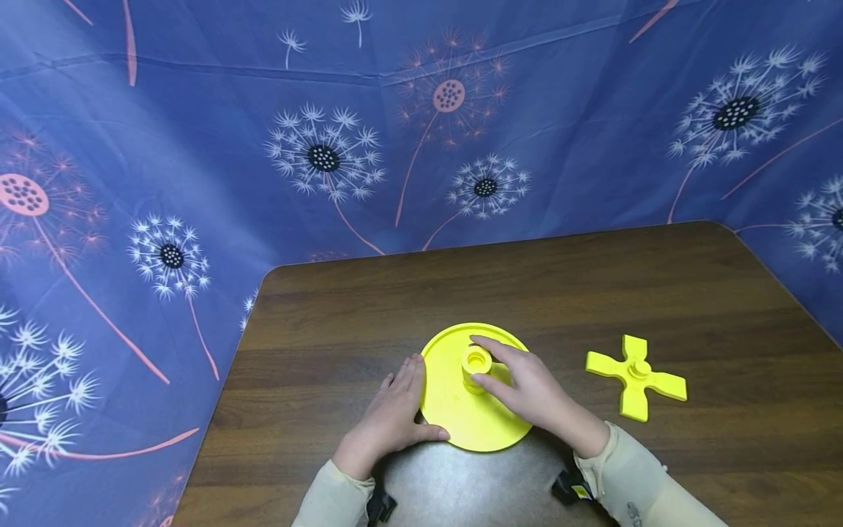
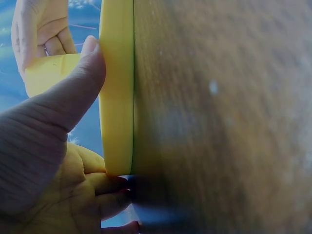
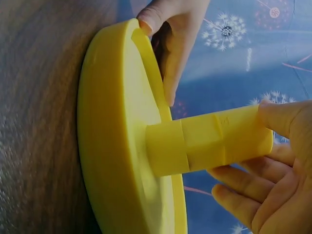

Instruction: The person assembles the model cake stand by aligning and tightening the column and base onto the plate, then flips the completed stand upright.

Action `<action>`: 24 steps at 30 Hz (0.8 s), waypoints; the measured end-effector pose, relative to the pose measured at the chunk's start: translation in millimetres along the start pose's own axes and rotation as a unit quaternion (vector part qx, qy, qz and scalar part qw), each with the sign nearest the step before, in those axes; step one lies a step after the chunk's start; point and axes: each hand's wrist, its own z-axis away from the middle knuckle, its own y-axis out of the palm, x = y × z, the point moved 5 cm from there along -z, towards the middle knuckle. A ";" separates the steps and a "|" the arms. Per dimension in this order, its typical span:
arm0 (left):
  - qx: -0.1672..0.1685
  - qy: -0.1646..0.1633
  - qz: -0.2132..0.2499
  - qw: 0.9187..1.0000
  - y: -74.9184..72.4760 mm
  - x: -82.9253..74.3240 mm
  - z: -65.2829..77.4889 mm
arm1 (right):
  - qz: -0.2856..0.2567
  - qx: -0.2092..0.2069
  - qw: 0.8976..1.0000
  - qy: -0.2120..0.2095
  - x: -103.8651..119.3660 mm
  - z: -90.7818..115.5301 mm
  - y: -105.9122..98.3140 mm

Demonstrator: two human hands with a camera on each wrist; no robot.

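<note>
A round yellow dish-like base (image 1: 481, 432) with a raised rim lies on the table in the head view. From its middle rises a yellow cylindrical post (image 3: 204, 141), open at the top, with seams between its sections. My left hand (image 1: 395, 410) holds the base at its left side, fingers along the rim and thumb (image 2: 83, 78) against the front edge. My right hand (image 1: 530, 384) grips the top of the post between thumb and fingers. To the right lies a yellow four-armed cross piece (image 1: 635, 375) with a round raised hub, touched by neither hand.
The brown wooden table (image 1: 316, 315) has rounded far corners. Behind it and at its sides hangs a blue cloth (image 1: 566, 58) with dandelion prints. Black wrist devices (image 1: 569, 488) sit beneath both sleeves near the table's front.
</note>
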 end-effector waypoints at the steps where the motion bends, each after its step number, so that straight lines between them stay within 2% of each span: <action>1: 0.000 0.000 0.001 1.000 0.1 -0.1 0.1 | -0.004 0.004 1.000 -0.002 -0.9 -0.4 0.2; 7: 0.003 -0.003 0.002 1.000 1.0 -0.5 -0.2 | -0.011 -0.010 1.000 0.012 -3.0 -1.7 0.5; 16: 0.003 0.000 0.000 1.000 0.3 -3.2 -1.9 | 0.010 -0.047 0.999 0.019 -1.2 2.5 1.8; 19: 0.004 -0.001 0.000 1.000 0.5 -3.7 -1.7 | 0.002 -0.040 0.999 0.012 -2.1 2.6 0.6; 24: 0.005 -0.001 0.002 1.000 1.9 -2.9 0.4 | -0.019 0.007 1.000 -0.005 -3.9 6.6 -10.4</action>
